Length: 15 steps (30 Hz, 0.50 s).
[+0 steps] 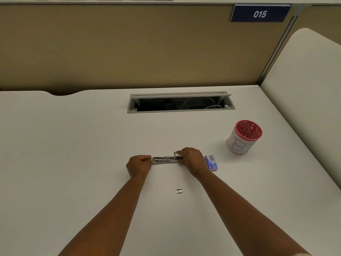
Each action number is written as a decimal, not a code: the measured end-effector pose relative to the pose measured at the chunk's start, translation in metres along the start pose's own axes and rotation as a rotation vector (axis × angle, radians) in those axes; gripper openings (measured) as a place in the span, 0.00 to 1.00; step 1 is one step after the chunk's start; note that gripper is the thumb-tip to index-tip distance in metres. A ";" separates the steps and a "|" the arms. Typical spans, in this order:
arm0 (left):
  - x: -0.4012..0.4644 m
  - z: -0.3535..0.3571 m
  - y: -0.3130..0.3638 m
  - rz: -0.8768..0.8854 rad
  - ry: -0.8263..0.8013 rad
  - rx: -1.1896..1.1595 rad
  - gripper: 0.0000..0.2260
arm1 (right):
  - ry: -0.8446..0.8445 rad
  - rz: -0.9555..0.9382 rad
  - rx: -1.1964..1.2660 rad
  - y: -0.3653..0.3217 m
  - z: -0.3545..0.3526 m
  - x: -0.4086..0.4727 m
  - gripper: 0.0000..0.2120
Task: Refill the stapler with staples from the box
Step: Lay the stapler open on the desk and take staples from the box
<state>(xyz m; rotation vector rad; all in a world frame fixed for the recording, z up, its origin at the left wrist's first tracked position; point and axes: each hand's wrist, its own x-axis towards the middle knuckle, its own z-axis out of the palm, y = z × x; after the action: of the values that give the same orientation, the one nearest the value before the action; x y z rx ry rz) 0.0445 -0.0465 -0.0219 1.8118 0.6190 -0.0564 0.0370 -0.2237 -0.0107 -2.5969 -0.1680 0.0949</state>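
Observation:
A metal stapler point(164, 159) lies opened out flat on the white desk, its length running left to right. My left hand point(138, 165) grips its left end. My right hand point(191, 159) holds its right end, fingers curled over the hinge area, which hides that part. A small blue staple box point(211, 162) lies on the desk just right of my right hand. A short strip of staples point(179, 191) lies loose on the desk nearer to me, between my forearms.
A red-rimmed cup point(242, 138) wrapped in white paper marked "B" stands to the right of the box. An open cable tray point(180, 102) is set into the desk further back. A beige partition point(129, 48) stands behind the desk.

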 end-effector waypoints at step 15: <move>-0.017 -0.014 0.000 0.120 -0.027 0.176 0.09 | -0.162 -0.037 0.170 0.001 -0.012 -0.056 0.11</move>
<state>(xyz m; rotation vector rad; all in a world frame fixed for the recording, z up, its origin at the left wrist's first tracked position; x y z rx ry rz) 0.0263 -0.0400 -0.0113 2.0118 0.4978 -0.0562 -0.0166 -0.2383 0.0010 -2.4146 -0.2545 0.2938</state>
